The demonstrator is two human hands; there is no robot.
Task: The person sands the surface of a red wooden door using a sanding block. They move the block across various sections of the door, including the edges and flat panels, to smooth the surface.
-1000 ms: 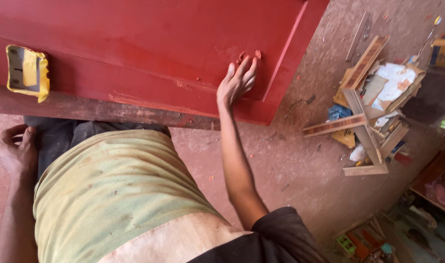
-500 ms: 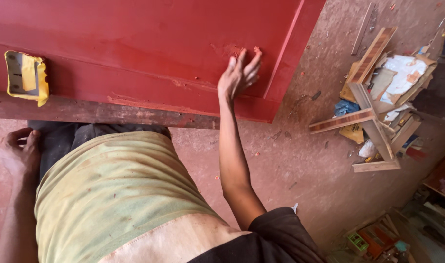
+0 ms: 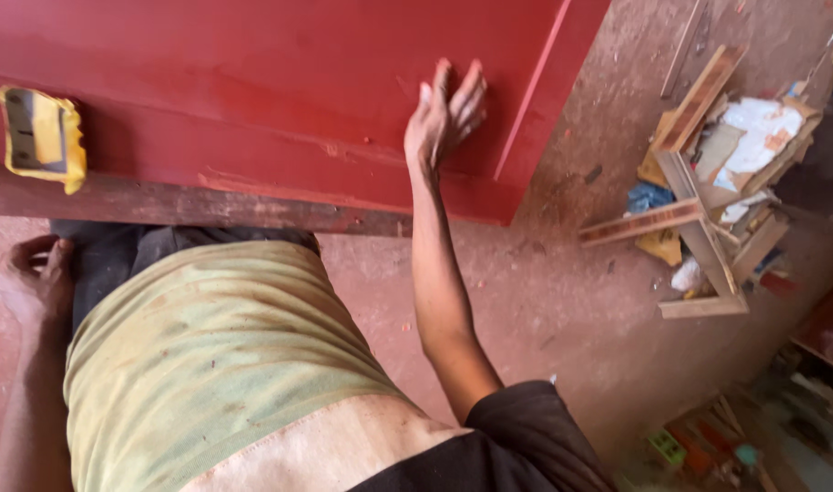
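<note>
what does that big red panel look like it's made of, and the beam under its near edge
The red panel: probably wood under a smooth, slightly glossy red paint, with raised moulded ridges; the right hand lies flat on it. The beam: bare, rough timber, by its dull brown grainy face smeared with red.

Soft, warm daylight, with blur at the frame's edges.

Light fell evenly on the red painted panel [image 3: 252, 82], leaving only a dull sheen left of the fingers [image 3: 453, 91] of the right hand [image 3: 439, 123] and no hard glare. Shadow darkened the plank edge [image 3: 189, 205] below them. The scrap wood pile [image 3: 708, 182] to their right looked smeared, and the lower right corner was dim and out of focus.
</note>
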